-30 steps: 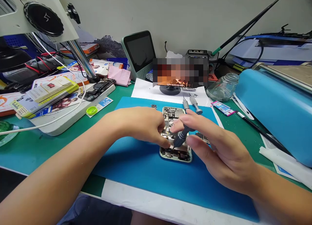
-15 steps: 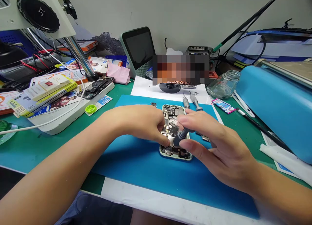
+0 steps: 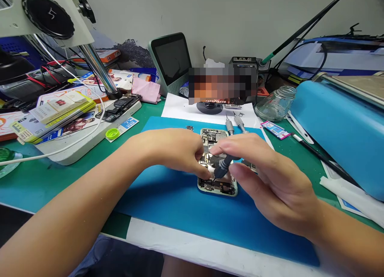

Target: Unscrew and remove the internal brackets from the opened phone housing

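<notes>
An opened phone (image 3: 220, 187) with its insides bared lies on a blue mat (image 3: 180, 197) in the middle of the bench. My left hand (image 3: 177, 151) rests on the phone's left side, its fingers pinched together against the parts inside; what they pinch is too small to name. My right hand (image 3: 270, 181) holds a grey precision screwdriver (image 3: 221, 167) between thumb and fingers, with the tip down on the lower half of the phone. Two more grey screwdrivers (image 3: 235, 125) lie just beyond the phone's top edge.
A microscope stand (image 3: 96, 69) and stacked boxes (image 3: 57, 113) fill the left. A small screen (image 3: 171, 63) and a glass jar (image 3: 274, 105) stand at the back. A blue machine (image 3: 339, 133) sits at the right, and a green cap (image 3: 112, 133) lies at the mat's left.
My right hand has shifted slightly and turned the screwdriver on the phone. The left hand has stayed pinched in place. The view has tilted a little.
</notes>
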`<state>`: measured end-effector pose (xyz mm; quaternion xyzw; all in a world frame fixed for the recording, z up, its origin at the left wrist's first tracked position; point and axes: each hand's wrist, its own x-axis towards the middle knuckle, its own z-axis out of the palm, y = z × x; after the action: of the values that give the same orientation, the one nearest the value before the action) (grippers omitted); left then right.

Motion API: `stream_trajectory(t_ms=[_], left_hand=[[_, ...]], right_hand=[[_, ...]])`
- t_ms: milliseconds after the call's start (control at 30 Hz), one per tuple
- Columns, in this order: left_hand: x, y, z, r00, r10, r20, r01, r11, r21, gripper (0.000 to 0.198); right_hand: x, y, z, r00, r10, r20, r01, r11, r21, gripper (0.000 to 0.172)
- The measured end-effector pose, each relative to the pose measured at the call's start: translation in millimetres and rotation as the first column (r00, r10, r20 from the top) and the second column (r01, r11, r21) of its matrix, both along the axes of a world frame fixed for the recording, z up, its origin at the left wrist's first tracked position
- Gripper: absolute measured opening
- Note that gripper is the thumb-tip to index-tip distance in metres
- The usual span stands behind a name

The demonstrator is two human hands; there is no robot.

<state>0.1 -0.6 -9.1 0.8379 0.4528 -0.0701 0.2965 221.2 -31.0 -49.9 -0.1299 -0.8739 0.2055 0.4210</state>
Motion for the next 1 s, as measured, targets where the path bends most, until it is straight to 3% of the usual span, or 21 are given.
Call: stream_trajectory(t_ms=[167,333,633,1000], left_hand=[[-0.2,1.1,0.9,0.995,0.013,-0.102,-0.020,0.998,-0.059,0.054],[-1.3,1.6,-1.1,0.998,0.009,-0.069,-0.014,0.997,-0.073,0.051],[-0.9,0.1,0.7,0.997,0.021,-0.078,-0.028,0.996,-0.082,0.049],[1.1,0.6,0.0,0.998,-0.021,-0.059,0.017,0.997,-0.078,0.044]], right_hand=[[-3.0,-0.9,-0.9,0.999,0.041,-0.022,-0.042,0.999,-0.032,0.059],[-1.2,-1.1,-4.1,0.999,0.040,-0.005,-0.040,0.998,-0.057,0.055],[0.2,0.0,-9.0,0.997,0.082,-0.001,-0.082,0.993,-0.079,0.063],[-0.2,-6.1,-4.8,0.999,0.027,0.032,-0.023,0.992,-0.123,0.066]])
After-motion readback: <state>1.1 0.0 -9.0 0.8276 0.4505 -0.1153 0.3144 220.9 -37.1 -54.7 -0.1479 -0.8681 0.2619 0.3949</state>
